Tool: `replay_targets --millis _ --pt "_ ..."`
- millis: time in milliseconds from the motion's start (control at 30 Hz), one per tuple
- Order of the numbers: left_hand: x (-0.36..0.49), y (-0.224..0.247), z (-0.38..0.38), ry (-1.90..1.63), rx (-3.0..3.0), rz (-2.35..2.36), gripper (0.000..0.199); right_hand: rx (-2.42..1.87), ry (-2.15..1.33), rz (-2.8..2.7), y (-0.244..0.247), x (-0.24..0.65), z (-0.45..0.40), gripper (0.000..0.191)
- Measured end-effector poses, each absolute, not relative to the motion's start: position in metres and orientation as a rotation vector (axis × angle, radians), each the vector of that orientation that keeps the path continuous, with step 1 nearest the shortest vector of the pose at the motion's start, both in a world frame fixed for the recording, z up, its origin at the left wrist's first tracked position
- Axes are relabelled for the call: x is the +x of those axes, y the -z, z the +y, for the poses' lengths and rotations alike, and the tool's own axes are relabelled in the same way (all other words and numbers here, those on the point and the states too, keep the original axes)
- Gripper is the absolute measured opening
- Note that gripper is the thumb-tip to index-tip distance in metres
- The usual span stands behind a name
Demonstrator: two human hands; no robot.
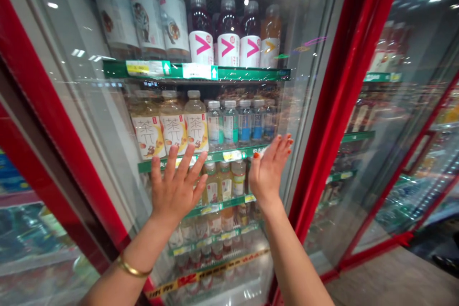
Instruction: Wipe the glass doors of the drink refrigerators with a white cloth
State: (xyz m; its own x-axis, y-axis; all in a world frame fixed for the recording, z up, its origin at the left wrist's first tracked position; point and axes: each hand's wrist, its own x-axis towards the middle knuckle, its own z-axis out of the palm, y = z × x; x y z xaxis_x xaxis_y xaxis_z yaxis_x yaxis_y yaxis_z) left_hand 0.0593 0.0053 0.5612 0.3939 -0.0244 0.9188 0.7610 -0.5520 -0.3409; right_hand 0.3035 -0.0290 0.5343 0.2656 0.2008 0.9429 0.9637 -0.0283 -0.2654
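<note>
A glass-fronted drinks cooler fills the view, with shelves of bottles behind its red-framed door [328, 100]. My left hand [175, 189] is spread in front of the glass, below the white-labelled tea bottles [147, 129]; whether it touches the pane I cannot tell. My right hand [268, 169] is raised near the door's right side, fingers stretched upward and nothing held. Between the hands stand small clear bottles with blue labels [245, 122]. On the top shelf are dark purple bottles [228, 33] and tall bottles with animal pictures [143, 16].
Green price strips [251, 74] run along the shelf fronts. A printed banner [215, 271] crosses the lower glass. More cooler doors stand on both sides, and a grey floor [387, 277] shows at lower right. Reflections cover parts of the glass.
</note>
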Motion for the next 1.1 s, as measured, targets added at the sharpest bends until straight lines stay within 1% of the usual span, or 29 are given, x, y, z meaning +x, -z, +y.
replay_targets --millis 67,100,200,267,333,433,533,633,700,767,833,900,1000,1067,1100 --pt "0.058 -0.561 0.005 1.227 -1.864 -0.637 0.081 -1.422 0.955 -1.298 -0.548 0.279 -0.026 0.087" --pt "0.058 -0.561 0.005 1.223 -1.872 -0.636 0.082 -1.382 0.995 -1.413 -0.546 0.267 -0.027 0.089" --pt "0.056 -0.561 0.005 1.225 -1.887 -0.628 0.083 -1.286 1.087 -1.647 -0.508 0.258 -0.033 0.089" --pt "0.057 -0.562 0.005 1.228 -1.891 -0.625 0.086 -1.351 1.062 -1.54 -0.478 0.283 -0.04 0.086" --pt "0.057 -0.562 0.005 1.226 -1.89 -0.622 0.088 -1.478 0.939 -1.268 -0.465 0.316 -0.043 0.084" --pt "0.058 -0.563 0.005 1.224 -1.875 -0.616 0.091 -1.536 0.762 -0.988 -0.477 0.331 -0.039 0.082" --pt "0.058 -0.563 0.002 1.253 -1.874 -0.611 0.09 -1.493 0.769 -1.143 -0.48 0.291 -0.03 0.087" --pt "0.06 -0.562 -0.001 1.317 -1.904 -0.637 0.088 -1.435 0.849 -1.44 -0.44 0.255 -0.031 0.089" --pt "0.061 -0.56 -0.001 1.325 -1.936 -0.655 0.088 -1.476 0.832 -1.32 -0.404 0.258 -0.037 0.085" --pt "0.063 -0.557 0.001 1.307 -1.961 -0.665 0.088 -1.551 0.761 -1.056 -0.381 0.274 -0.043 0.081" --pt "0.064 -0.555 0.003 1.304 -1.979 -0.681 0.087 -1.596 0.7 -0.867 -0.377 0.285 -0.042 0.078" --pt "0.064 -0.553 0.004 1.321 -2.002 -0.713 0.086 -1.61 0.673 -0.85 -0.387 0.276 -0.035 0.078" --pt "0.064 -0.551 0.004 1.328 -2.033 -0.739 0.086 -1.561 0.711 -1.144 -0.397 0.233 -0.026 0.084" --pt "0.064 -0.551 0.004 1.32 -2.025 -0.734 0.087 -1.476 0.789 -1.311 -0.388 0.215 -0.028 0.083" --pt "0.064 -0.55 0.004 1.316 -2.018 -0.729 0.087 -1.447 0.819 -1.308 -0.379 0.215 -0.032 0.082"
